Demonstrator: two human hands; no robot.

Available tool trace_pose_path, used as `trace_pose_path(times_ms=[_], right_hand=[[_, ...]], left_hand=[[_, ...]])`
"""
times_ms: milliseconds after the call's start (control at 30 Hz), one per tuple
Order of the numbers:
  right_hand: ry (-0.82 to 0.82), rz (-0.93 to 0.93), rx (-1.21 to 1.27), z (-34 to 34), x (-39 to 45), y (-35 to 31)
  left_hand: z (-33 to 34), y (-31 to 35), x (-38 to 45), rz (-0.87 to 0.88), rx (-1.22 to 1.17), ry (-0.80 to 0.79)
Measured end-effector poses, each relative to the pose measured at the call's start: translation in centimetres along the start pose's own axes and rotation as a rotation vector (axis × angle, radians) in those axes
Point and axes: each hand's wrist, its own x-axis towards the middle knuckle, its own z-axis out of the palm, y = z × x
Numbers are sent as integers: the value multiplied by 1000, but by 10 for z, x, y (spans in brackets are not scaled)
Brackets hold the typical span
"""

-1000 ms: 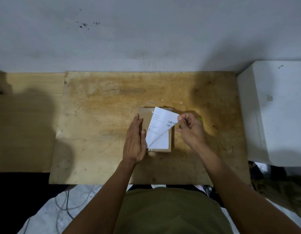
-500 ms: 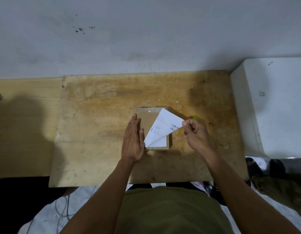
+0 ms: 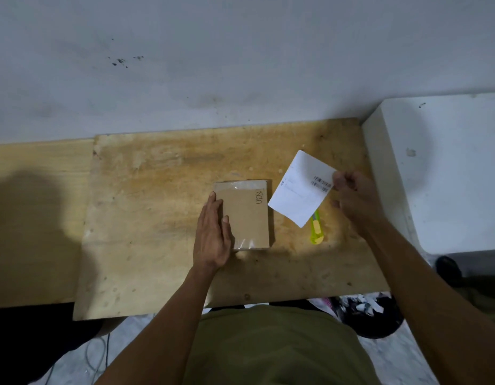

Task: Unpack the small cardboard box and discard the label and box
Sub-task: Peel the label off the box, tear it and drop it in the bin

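Head view, looking down at my bench. My left hand (image 3: pixel 213 234) lies flat, fingers straight and together, palm down on the left edge of the cardboard box (image 3: pixel 246 215); it presses, it does not grip. The box sits flat near the middle of the wooden board (image 3: pixel 157 207), top face bare brown w/ some handwriting along its right edge and clear tape (image 3: pixel 242 185) shining at the far end and again at the near end.

My right hand (image 3: pixel 354 201) is up and to the right of the box, thumb and fingers pinched shut on the right edge of the label (image 3: pixel 300 188), just beside its barcode. The label is a white sheet, fully off the box, held tilted w/ one corner pointing down; no part of it touches the box from what I can see.

Below the label's low corner lies a yellow-green utility knife (image 3: pixel 316 227) on the board, approx. parallel to the box's right side, near it but apart. Its far end is hidden behind the label.

R of the board: a white block (image 3: pixel 446 176). Behind: a grey wall (image 3: pixel 240 65). Under the board's near right edge: a dark bin (image 3: pixel 363 315) w/ scraps of sth. white inside.
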Motion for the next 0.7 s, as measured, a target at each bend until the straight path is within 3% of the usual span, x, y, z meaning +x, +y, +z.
trace_pose_path(times_ms=[433, 533, 700], right_hand=[[-133, -66, 159, 28, -24, -42], [-203, -30, 227, 28, -30, -54], [-305, 73, 410, 33, -41, -68]], left_hand=[[-13, 14, 6, -65, 201, -87], [-22, 35, 11, -71, 105, -47], [-40, 85, 22, 94, -122, 26]])
